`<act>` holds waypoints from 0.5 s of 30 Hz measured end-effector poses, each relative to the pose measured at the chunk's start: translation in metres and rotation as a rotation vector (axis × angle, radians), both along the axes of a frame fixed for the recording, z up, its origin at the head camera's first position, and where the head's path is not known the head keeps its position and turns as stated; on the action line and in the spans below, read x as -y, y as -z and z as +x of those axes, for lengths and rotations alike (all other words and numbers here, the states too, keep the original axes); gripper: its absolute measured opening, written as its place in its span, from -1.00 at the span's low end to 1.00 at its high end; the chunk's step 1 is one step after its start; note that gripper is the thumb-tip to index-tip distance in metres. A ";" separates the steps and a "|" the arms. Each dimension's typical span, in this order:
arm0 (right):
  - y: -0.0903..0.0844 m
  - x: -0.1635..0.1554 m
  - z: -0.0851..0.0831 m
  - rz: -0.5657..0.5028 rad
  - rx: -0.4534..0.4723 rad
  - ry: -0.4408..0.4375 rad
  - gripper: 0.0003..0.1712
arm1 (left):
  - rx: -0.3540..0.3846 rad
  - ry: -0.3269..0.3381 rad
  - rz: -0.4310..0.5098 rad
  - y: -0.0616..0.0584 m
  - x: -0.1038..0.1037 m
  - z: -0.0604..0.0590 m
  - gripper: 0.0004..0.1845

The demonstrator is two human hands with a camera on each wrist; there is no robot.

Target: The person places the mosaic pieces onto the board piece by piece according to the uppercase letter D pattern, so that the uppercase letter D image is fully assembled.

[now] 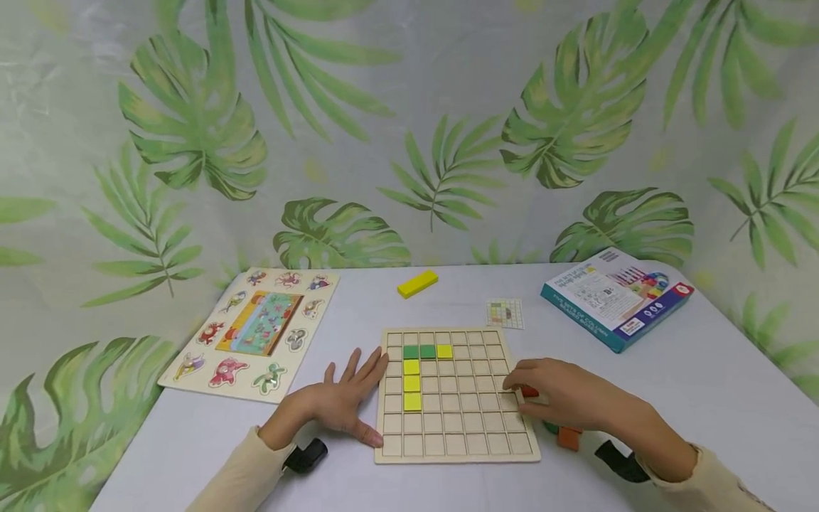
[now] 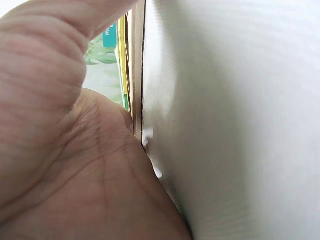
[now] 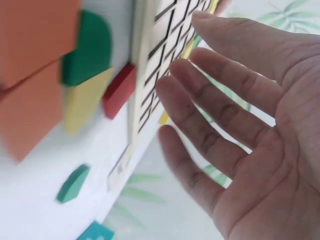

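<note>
Left hand point(image 1: 342, 402) is laid flat, fingers spread, against the grid board's point(image 1: 456, 427) left edge. Right hand point(image 1: 563, 398) hovers open, nothing gripped, over a red block point(image 1: 529, 390) beside the board's right edge (box point(image 1: 617, 295) print unreadable).

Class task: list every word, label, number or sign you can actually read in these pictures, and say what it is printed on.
No text can be read for certain.
Puzzle box: lines of print and a red logo on the lid, too small and blurred to read.
Small grid card: coloured squares only, no legible writing.
Animal peg puzzle: pictures, no readable words.
Wooden grid board: no markings.
</note>
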State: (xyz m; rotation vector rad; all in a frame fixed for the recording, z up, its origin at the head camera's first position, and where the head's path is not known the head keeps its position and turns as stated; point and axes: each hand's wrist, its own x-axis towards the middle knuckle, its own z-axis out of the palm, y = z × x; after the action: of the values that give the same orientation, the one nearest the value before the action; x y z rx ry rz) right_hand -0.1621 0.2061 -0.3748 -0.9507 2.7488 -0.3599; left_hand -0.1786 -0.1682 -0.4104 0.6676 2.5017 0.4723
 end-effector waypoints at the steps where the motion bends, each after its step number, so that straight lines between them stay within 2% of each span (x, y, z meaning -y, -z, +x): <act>1: 0.001 -0.004 0.001 0.003 0.004 0.008 -0.68 | -0.001 0.000 0.000 0.000 0.000 0.000 0.41; 5: 0.002 -0.018 0.006 0.014 0.025 0.049 -0.66 | -0.004 0.005 0.000 0.000 0.000 -0.001 0.40; 10: 0.004 -0.032 0.013 0.030 0.090 0.154 -0.61 | 0.004 0.003 0.006 0.000 0.000 -0.001 0.40; 15: 0.006 -0.042 0.019 0.051 0.125 0.213 -0.54 | 0.003 0.003 0.006 0.002 0.000 -0.001 0.40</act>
State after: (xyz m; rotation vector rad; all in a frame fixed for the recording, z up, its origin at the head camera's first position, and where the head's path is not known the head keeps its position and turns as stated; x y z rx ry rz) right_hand -0.1435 0.2477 -0.3811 -0.6031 2.7353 -0.3683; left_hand -0.1796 -0.1686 -0.4119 0.6723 2.4973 0.4799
